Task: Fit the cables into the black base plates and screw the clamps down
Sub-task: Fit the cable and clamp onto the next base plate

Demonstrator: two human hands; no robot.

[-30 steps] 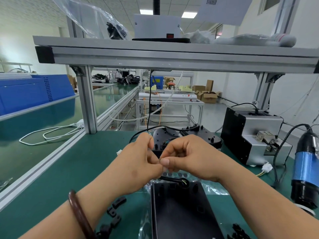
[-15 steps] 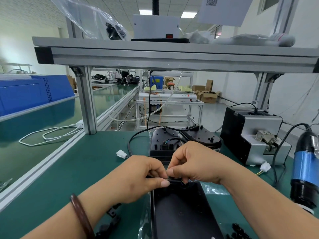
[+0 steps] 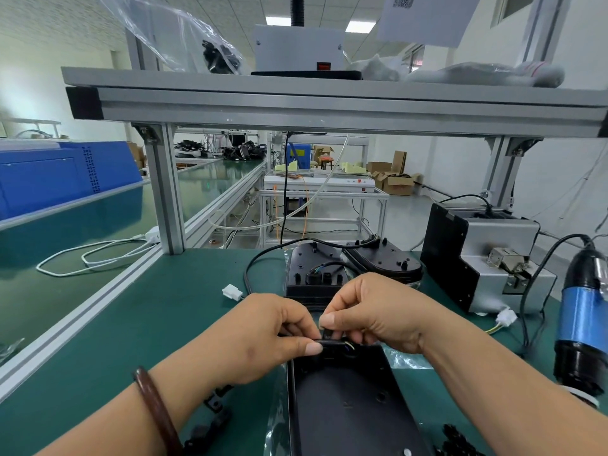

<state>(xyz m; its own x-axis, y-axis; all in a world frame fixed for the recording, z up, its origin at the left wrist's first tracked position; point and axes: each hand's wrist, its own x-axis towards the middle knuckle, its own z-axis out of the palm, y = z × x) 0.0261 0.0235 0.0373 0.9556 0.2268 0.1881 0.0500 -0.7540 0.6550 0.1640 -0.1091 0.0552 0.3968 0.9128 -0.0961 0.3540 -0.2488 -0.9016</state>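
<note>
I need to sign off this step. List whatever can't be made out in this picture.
Head view:
How the cable sits in the base plate: the left hand and right hand, pinching it, cover the spot.
The base plate's near end: cut off by the bottom edge.
The screwdriver tip: behind the right forearm.
The small black parts: too blurred to identify.

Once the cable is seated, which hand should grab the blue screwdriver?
Right, probably. The blue screwdriver is at the far right, on the same side as the right hand. The left hand would have to cross the black base plate, and it pinches the cable there.
</note>
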